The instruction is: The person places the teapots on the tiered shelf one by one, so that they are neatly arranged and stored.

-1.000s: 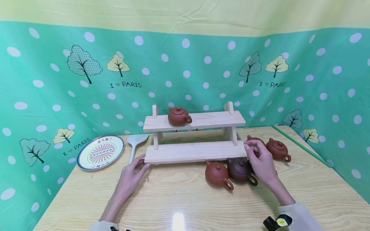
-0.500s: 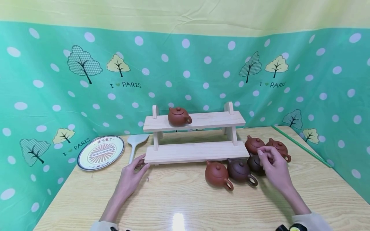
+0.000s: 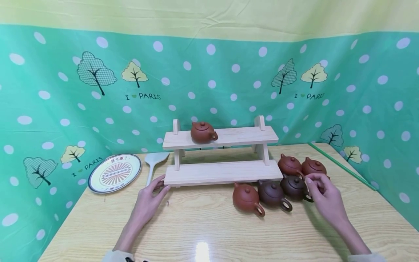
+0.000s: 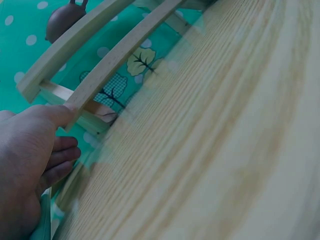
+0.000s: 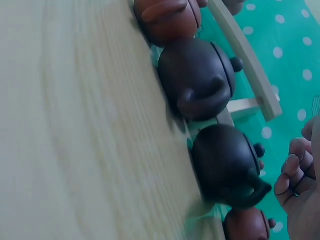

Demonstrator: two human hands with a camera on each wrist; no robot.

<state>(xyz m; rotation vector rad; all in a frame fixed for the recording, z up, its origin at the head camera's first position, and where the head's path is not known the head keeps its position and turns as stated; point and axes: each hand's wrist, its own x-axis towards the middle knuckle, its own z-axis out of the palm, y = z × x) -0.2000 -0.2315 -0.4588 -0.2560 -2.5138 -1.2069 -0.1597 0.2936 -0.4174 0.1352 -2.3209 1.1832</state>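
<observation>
My left hand [image 3: 151, 202] holds the left end of a two-tier wooden shelf [image 3: 222, 173]; the left wrist view shows the thumb on the board's end and the other fingers bent below. A reddish-brown teapot [image 3: 202, 133] stands on the upper tier. My right hand [image 3: 327, 198] is raised beside a blackish teapot [image 3: 293, 187], fingers loosely bent and holding nothing. In the right wrist view a gap separates that hand from the dark teapot [image 5: 225, 162]. Left of it stand a dark brown teapot [image 3: 270, 193] and a reddish teapot [image 3: 245, 198].
Behind the dark pots are two more reddish teapots [image 3: 289, 165], the right one partly hidden by my hand. A green stick [image 3: 342, 165] lies at the right edge. On the left are a patterned plate [image 3: 114, 173] and a pale spatula [image 3: 155, 158]. A curtain [image 3: 209, 83] hangs behind.
My right hand has moved right and towards me, away from the shelf's right end, uncovering the blackish teapot and a reddish one. My left hand and the shelf have stayed put.
</observation>
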